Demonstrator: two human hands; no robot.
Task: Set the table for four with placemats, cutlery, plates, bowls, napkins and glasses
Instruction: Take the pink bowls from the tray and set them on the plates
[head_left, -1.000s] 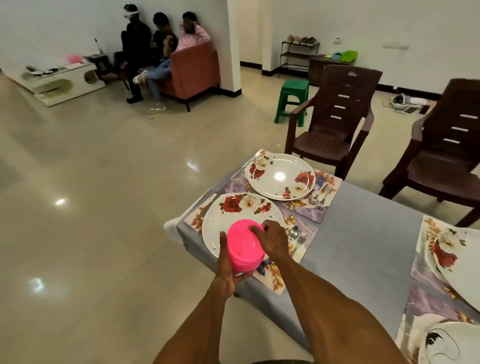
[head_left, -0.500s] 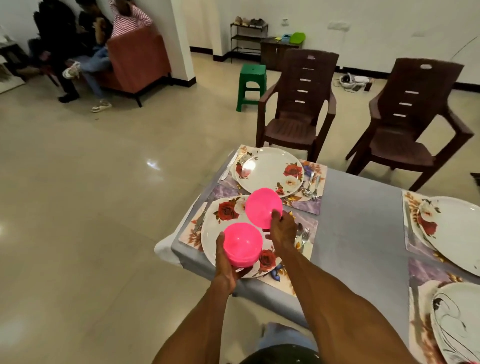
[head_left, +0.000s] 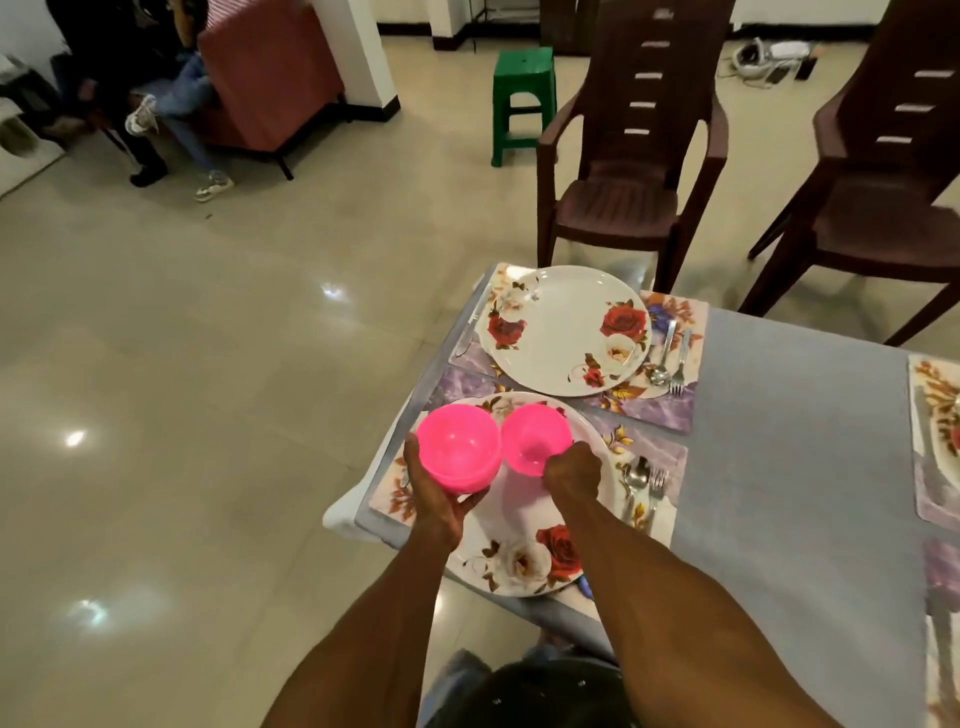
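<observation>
My left hand (head_left: 439, 501) grips a stack of pink bowls (head_left: 458, 448) from below, held upright over the near plate's left rim. My right hand (head_left: 573, 469) pinches the near rim of a single pink bowl (head_left: 535, 436), open side up, over the near floral plate (head_left: 524, 545). That plate lies on a floral placemat (head_left: 644, 452) with a spoon and fork (head_left: 644, 483) to its right. Behind it a second floral plate (head_left: 566, 327) sits bare on its own placemat (head_left: 675, 405), with cutlery (head_left: 670, 358) beside it.
The grey-clothed table (head_left: 789, 467) runs to the right, where more placemats and plates (head_left: 940, 415) show at the frame edge. Two brown plastic chairs (head_left: 623, 156) (head_left: 883, 171) stand behind it. A green stool (head_left: 522, 98) and seated people (head_left: 171, 93) are farther back.
My right hand lifted one bowl off the stack. Both the stack and the single bowl have been turned from upside down to open side up. The camera tilted down.
</observation>
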